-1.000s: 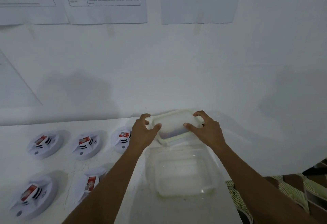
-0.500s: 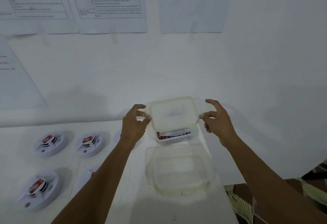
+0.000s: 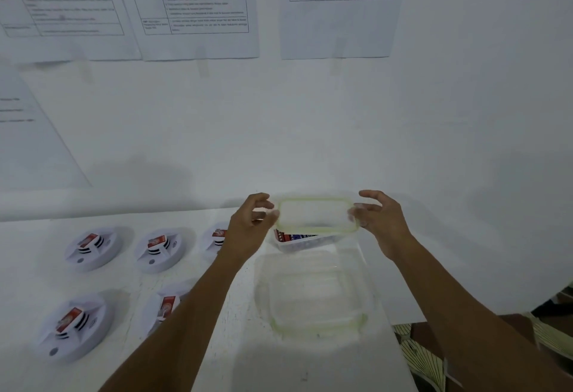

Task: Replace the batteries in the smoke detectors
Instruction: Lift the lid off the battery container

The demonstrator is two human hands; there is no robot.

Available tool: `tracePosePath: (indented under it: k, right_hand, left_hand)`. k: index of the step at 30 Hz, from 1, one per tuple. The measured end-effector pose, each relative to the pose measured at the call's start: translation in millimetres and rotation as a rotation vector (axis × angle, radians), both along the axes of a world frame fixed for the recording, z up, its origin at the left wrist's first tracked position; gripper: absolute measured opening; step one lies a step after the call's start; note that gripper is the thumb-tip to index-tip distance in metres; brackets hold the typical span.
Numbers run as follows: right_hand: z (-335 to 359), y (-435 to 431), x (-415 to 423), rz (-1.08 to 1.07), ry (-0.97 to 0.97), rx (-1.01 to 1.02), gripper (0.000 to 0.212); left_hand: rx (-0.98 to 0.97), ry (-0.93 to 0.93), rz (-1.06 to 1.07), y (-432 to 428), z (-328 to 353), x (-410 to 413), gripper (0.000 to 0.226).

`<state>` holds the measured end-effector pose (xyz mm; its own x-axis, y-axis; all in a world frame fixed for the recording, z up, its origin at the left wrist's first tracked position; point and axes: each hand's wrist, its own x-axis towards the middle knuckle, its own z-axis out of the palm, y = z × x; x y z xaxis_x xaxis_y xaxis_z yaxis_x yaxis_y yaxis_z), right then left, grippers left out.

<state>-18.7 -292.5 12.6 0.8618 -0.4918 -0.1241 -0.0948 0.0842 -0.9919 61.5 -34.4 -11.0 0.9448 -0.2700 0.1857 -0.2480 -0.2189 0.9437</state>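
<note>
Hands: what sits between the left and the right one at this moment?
In the head view, a translucent green-rimmed plastic lid spans from the left hand to the right hand, above a small clear box of batteries.

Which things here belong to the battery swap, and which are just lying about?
In the job:
- five smoke detectors, backs up, batteries showing
- small box of batteries
- its lid, lifted between left hand and right hand

Lying about:
- large empty clear container
- printed sheets on the wall
</note>
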Motion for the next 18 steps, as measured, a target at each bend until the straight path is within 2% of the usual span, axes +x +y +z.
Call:
tracePosePath:
  k: [4, 9, 13, 18]
  right_hand:
    - [2.9, -23.0, -10.9, -0.073, -0.015, 0.035, 0.045]
    - [6.9, -53.7, -23.7, -0.100, 0.025, -0.019, 0.044]
    - [6.1, -65.2, -29.6, -0.122, 0.017, -0.104, 0.044]
    - [9.0, -85.8, -33.7, -0.292, -0.024, -0.095, 0.038]
  left_hand:
    - [0.186, -0.002, -0.144, -5.6, -10.7, 6.8, 0.083]
    - [0.276, 0.099, -0.274, -17.2, -19.7, 18.1, 0.115]
    - [0.257, 0.070, -0.216, -20.0, -19.6, 23.8, 0.122]
    - [0.221, -0.001, -0.110, -4.0, -14.3, 36.7, 0.110]
